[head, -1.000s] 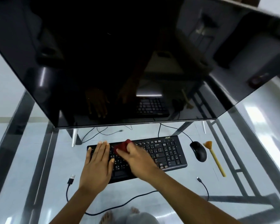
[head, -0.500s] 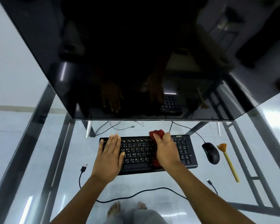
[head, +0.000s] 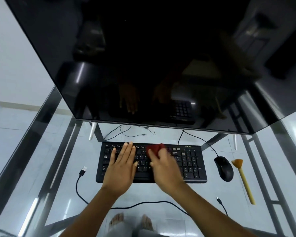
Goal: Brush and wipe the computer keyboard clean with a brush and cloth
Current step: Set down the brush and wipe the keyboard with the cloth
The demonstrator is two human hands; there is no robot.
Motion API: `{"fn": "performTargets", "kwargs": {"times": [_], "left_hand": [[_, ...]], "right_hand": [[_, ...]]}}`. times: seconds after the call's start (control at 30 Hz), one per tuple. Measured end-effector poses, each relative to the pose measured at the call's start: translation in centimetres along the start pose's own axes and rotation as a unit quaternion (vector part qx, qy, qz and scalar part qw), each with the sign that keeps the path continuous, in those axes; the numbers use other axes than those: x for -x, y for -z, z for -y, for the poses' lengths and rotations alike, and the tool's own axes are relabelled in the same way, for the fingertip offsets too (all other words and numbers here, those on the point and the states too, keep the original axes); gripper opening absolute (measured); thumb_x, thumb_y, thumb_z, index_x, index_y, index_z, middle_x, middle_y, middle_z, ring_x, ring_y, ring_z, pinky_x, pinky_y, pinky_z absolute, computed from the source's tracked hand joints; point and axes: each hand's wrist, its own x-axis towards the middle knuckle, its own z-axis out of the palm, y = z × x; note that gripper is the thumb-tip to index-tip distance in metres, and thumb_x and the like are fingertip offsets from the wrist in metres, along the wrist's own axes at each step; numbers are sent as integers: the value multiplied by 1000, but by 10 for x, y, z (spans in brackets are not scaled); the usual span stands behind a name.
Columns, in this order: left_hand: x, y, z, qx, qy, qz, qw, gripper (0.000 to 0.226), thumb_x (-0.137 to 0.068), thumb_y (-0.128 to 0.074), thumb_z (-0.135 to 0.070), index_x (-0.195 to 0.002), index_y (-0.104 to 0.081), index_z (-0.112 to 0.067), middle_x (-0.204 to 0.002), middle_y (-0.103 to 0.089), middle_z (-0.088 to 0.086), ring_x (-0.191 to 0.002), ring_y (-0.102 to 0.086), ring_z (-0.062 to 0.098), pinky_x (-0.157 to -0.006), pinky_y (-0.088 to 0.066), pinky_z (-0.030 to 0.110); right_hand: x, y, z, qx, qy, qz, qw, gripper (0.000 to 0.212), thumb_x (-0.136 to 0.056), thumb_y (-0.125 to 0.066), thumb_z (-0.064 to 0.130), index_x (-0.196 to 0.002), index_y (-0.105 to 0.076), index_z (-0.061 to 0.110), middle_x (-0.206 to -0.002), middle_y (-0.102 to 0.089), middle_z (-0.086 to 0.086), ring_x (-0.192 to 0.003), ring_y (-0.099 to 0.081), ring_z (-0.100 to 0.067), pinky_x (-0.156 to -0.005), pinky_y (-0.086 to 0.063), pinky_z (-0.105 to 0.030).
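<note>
The left hand [head: 121, 170] lay flat and open on the left half of the keyboard, fingers straight and together, tips at the top row of keys. The right hand [head: 164, 168], blurred, gripped a bunched red cloth [head: 155, 148] under its fingers and pressed it onto the keys at the keyboard's middle. The cloth stuck out past the fingertips toward 12 o'clock, at the top row.

A large dark monitor [head: 143, 65] overhung the scene, its lower edge just beyond the keyboard's far edge, with a strip of bare glass between. The glass table [head: 212, 194] showed its metal frame rails running along both sides. The black keyboard [head: 188, 161] sat square at the centre, its number pad at 3 o'clock uncovered. Bare glass lay on its left toward 9 o'clock, and in front toward 6 o'clock, crossed only by a black cable [head: 143, 203].

At 3 o'clock, near the keyboard's right edge but apart from it, sat a black mouse [head: 224, 168]. Just beyond that lay the yellow-handled brush [head: 244, 182], bristles toward 12 o'clock, close to the right rail. A loose USB plug [head: 82, 171] lay at 9 o'clock, off the keyboard's left edge.
</note>
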Motion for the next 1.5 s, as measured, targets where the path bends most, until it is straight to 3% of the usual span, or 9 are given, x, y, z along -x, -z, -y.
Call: {"fn": "performTargets", "kwargs": {"times": [0.23,0.4,0.53,0.63,0.77,0.97,1.13,1.3,1.5], "left_hand": [[1,-2,2,-22,0,-1,1000,57,-101,-23,-38,-149,-31,-9,-158,-25,6,-148,-13,18,-118,-11,49],[1,-4,-3,-18,7,-15,1000,57,-100,-24,-36,-148,-33,-6,-157,-28,8,-148,-15,19,-118,-12,52],[1,-4,0,-20,-5,-16,1000,58,-100,-19,-38,-148,-30,-7,-157,-25,5,-148,-14,18,-118,-12,50],[1,-5,1,-10,-5,-12,1000,59,-101,-16,-39,-149,-28,-7,-158,-25,4,-148,-13,16,-118,-11,50],[-1,-4,2,-10,-7,-10,1000,59,-101,-17,-40,-149,-28,-8,-157,-26,4,-148,-12,15,-119,-8,47],[-1,-1,-8,-24,-1,-1,1000,60,-102,-13,-40,-149,-28,-6,-158,-24,6,-148,-12,17,-118,-8,52],[-24,-1,-53,1,-41,31,999,63,-102,-16,-50,-152,-21,-12,-159,-17,2,-149,-6,16,-116,-3,48],[-41,-8,-82,0,-63,67,996,71,-99,-9,-60,-153,-9,-14,-162,-3,-1,-147,11,10,-116,5,46],[-40,-13,-80,22,-83,101,991,102,-82,-23,-86,-153,-4,-15,-161,6,-1,-146,16,10,-114,9,45]], "right_hand": [[-32,19,-33,-21,-89,-39,995,28,-100,-48,33,-123,-56,21,-105,-60,-7,-88,-64,-24,-80,-57,-42],[3,9,-11,-55,106,18,993,29,-95,-60,27,-121,-51,36,-100,-56,-5,-88,-59,-26,-74,-54,-44],[-13,19,-71,-58,-67,-70,994,30,-99,-46,23,-123,-56,39,-116,-55,-4,-104,-54,-28,-88,-48,-48],[8,15,-60,-70,-85,-67,992,20,-97,-52,43,-106,-56,26,-98,-64,-6,-82,-64,-25,-70,-57,-49],[41,6,-51,-39,83,0,996,50,-95,-53,14,-141,-45,34,-124,-51,-9,-105,-52,-31,-86,-50,-48],[0,27,-100,-53,-175,-61,981,35,-101,-44,28,-136,-46,27,-122,-49,-8,-103,-54,-31,-88,-49,-40],[35,17,-64,-68,38,31,996,53,-94,-38,18,-144,-35,35,-134,-43,-9,-112,-50,-29,-90,-46,-41],[17,35,-123,-72,-173,-36,982,48,-98,-41,16,-139,-45,41,-130,-44,-7,-109,-48,-28,-87,-44,-38],[27,41,-99,5,-112,8,994,25,-97,-46,52,-99,-50,28,-103,-63,-4,-89,-63,-26,-68,-54,-36]]}}
